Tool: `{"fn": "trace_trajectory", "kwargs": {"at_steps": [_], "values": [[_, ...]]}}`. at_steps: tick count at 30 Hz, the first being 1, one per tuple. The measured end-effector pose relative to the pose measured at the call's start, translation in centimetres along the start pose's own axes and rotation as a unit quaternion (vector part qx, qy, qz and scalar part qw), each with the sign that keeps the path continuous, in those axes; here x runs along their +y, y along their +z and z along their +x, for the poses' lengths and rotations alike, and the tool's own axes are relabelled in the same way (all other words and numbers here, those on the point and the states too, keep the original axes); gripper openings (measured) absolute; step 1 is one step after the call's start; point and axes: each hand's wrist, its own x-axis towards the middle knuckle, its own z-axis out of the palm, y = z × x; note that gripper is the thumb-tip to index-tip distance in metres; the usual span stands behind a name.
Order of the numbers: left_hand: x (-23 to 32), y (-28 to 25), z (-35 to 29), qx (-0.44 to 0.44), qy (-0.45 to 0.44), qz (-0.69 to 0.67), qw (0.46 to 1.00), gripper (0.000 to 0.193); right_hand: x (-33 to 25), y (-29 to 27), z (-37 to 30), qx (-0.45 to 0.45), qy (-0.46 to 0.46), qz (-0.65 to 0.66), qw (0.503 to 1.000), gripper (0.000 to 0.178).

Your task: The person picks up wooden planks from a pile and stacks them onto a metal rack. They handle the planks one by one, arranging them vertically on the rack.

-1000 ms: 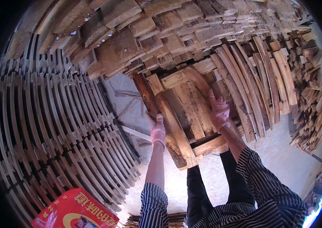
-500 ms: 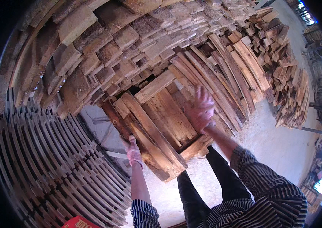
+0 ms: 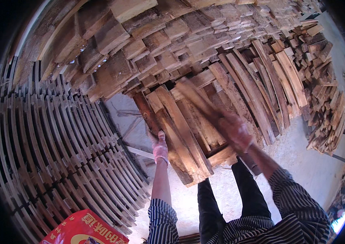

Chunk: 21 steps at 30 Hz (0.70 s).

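My right hand point(image 3: 237, 132), in a pinkish glove, is closed round a wooden plank point(image 3: 199, 99) blurred by motion. The plank slants over a low stack of boards in front of me. My left hand point(image 3: 161, 148), gloved as well, grips the left edge of that stack at a dark-edged board point(image 3: 143, 110), thumb on top and fingers hidden beneath. Beside it lie lighter boards point(image 3: 180, 126) side by side, with a shorter crosspiece point(image 3: 222, 155) at the near end.
Right of the stack, several long planks point(image 3: 251, 95) lean in a row. A tall wall of stacked timber point(image 3: 160, 40) rises beyond. Slatted wood piles point(image 3: 58, 138) fill the left, near a red printed package point(image 3: 81, 227). Wood offcuts point(image 3: 323, 110) are heaped far right on the pale floor point(image 3: 294, 158).
My right hand, earlier blurred over the stack's right side, now holds a plank slanting across it. My left hand stays at the stack's left edge. The view has shifted, showing more red package.
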Motion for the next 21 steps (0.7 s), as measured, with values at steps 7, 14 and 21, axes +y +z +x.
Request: {"fn": "trace_trajectory", "kwargs": {"at_steps": [7,14,21], "values": [[2.0,1.1,-0.8,0.019,0.077,-0.016,0.997,0.075,-2.6,18.1,3.5,0.06,0.116,-0.139,0.982,0.07],[-0.5,0.3,-0.7,0.043,0.015,0.041,0.998,0.092,1.0,10.4,3.2,0.082,0.01,-0.397,0.914,0.069],[-6.3,-5.2,3.8,0.067,-0.03,0.15,0.986,0.088,5.9,1.3,5.2,0.023,0.091,-0.449,0.888,0.073]]}}
